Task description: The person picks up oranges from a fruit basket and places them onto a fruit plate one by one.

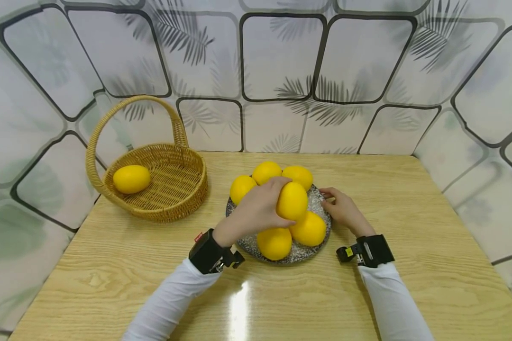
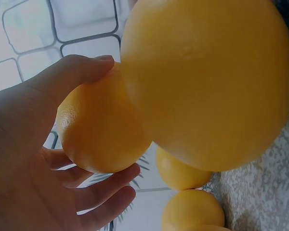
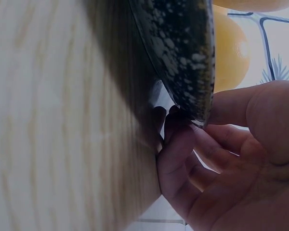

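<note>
My left hand holds a yellow lemon over the plate, thumb on one side and fingers on the other. In the left wrist view, this lemon sits between thumb and fingers, behind a nearer lemon. Several more lemons lie on a round, speckled grey plate. On the plate's right side, my right hand pinches the rim. The right wrist view shows the thumb above the plate edge and curled fingers beneath it.
A woven basket with a tall arched handle stands at the left, one lemon inside. The wooden table meets patterned walls at its back and sides.
</note>
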A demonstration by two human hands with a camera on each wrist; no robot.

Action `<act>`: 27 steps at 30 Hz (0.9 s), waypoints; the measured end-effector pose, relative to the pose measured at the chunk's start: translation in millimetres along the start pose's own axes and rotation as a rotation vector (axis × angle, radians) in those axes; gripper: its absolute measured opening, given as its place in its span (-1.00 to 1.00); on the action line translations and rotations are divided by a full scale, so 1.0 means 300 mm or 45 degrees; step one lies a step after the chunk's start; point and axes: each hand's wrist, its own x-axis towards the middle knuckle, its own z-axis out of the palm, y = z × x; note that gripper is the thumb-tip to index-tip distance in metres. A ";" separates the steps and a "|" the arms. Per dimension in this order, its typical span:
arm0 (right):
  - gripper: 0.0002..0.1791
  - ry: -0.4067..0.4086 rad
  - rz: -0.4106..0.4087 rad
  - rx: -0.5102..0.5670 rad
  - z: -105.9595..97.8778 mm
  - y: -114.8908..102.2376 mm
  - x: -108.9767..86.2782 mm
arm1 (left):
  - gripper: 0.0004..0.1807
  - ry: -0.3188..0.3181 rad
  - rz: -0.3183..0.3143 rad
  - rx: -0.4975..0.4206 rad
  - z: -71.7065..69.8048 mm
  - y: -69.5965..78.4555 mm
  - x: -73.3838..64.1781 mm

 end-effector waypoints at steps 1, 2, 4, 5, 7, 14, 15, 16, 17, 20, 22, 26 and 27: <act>-0.44 0.004 -0.003 -0.001 0.000 0.000 0.002 | 0.04 -0.002 0.002 0.003 0.004 -0.001 0.001; -0.45 0.009 -0.008 -0.001 -0.001 -0.001 0.003 | 0.03 -0.004 0.002 0.003 0.006 -0.002 0.002; -0.45 0.016 -0.011 0.001 0.000 -0.001 0.005 | 0.03 -0.007 -0.001 0.002 0.007 -0.001 0.003; -0.45 0.017 -0.011 0.002 0.000 -0.001 0.006 | 0.04 -0.008 -0.007 0.003 0.008 -0.002 0.004; -0.45 0.017 -0.014 0.004 0.000 0.000 0.007 | 0.06 -0.013 -0.026 0.006 0.008 -0.003 0.005; -0.44 0.003 -0.002 0.010 0.000 0.006 0.008 | 0.08 -0.026 -0.079 0.008 0.006 -0.011 0.007; -0.43 0.000 0.001 0.010 0.000 0.006 0.008 | 0.08 -0.027 -0.083 0.011 0.007 -0.014 0.008; -0.43 -0.003 0.005 0.010 0.000 0.006 0.008 | 0.07 -0.029 -0.085 0.011 0.007 -0.016 0.008; -0.43 -0.006 0.009 0.010 0.001 0.006 0.007 | 0.07 -0.034 -0.088 0.008 0.006 -0.018 0.008; -0.43 -0.010 0.014 0.010 0.002 0.007 0.006 | 0.07 -0.053 -0.104 0.002 0.004 -0.024 0.007; -0.43 -0.010 0.013 0.013 0.003 0.008 0.005 | 0.07 -0.066 -0.121 0.000 0.003 -0.030 0.007; -0.43 -0.008 0.015 0.014 0.005 0.009 0.004 | 0.08 -0.075 -0.152 0.012 0.006 -0.043 0.009; -0.43 -0.008 0.015 0.014 0.006 0.009 0.004 | 0.08 -0.075 -0.158 0.016 0.008 -0.047 0.010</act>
